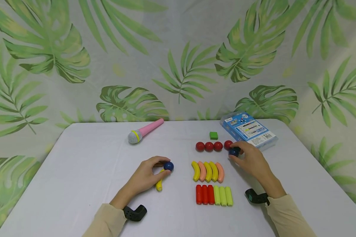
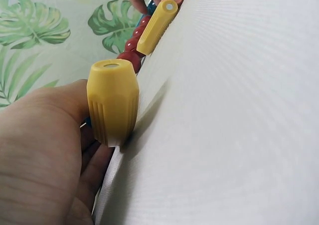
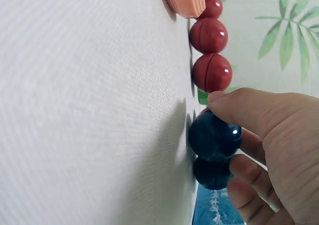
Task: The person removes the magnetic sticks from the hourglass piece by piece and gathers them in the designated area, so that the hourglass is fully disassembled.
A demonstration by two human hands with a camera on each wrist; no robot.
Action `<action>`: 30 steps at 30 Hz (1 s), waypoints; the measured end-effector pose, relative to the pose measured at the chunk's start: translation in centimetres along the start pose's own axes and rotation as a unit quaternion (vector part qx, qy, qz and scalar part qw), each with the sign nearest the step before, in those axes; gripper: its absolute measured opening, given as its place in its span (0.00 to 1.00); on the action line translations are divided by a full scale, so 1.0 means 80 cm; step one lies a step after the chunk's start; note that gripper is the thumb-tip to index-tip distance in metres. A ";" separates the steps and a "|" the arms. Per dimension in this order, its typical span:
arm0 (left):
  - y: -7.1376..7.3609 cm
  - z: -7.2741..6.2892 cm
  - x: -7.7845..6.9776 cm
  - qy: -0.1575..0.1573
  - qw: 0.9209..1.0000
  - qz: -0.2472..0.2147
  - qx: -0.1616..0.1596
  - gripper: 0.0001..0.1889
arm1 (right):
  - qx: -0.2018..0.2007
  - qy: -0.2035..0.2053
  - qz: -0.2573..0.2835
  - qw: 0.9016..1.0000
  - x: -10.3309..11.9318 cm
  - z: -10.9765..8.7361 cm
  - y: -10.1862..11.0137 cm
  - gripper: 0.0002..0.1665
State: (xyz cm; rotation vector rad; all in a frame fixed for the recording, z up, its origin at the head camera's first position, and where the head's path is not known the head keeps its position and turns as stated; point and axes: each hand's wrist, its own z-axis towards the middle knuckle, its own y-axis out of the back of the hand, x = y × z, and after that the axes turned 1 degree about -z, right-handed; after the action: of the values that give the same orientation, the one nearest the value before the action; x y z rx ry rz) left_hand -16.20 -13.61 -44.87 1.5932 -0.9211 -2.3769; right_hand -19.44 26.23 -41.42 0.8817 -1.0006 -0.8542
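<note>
On the left of the table, my left hand [image 1: 145,174] holds a dark blue ball [image 1: 168,166] between thumb and fingers. A yellow rod [image 1: 159,185] runs from beside that ball back under the hand; its near end, with a small metal disc, fills part of the left wrist view. My right hand [image 1: 252,161] pinches another dark blue ball [image 3: 214,135] close to the tabletop. Just beyond it sits a further blue ball [image 3: 213,176], near my curled fingers. A red ball [image 1: 228,144] lies right at the right fingertips, with several red balls [image 1: 209,146] lined up to its left.
Curved yellow and pink pieces [image 1: 208,171] stand in a row mid-table, above red and lime-green rods [image 1: 214,195]. A green block [image 1: 213,135] lies behind the red balls. At the back are a blue-labelled plastic box [image 1: 249,130] and a pink toy microphone [image 1: 145,131].
</note>
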 end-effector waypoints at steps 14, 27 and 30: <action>0.001 0.000 -0.004 0.003 1.000 -0.003 0.005 0.21 | -0.008 0.011 0.015 1.000 0.000 0.000 -0.001 0.20; 0.003 -0.001 -0.006 0.006 1.000 -0.003 0.005 0.21 | -0.001 0.004 0.006 1.000 0.002 -0.001 0.002 0.22; 0.003 -0.001 -0.007 0.007 1.000 -0.002 0.005 0.21 | 0.002 0.006 0.006 1.000 0.004 -0.001 0.005 0.22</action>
State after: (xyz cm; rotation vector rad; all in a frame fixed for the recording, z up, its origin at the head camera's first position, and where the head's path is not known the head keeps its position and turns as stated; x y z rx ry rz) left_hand -15.96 -13.61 -44.33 1.6160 -0.9283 -2.3643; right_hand -19.23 26.11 -41.01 0.8822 -0.9966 -0.8353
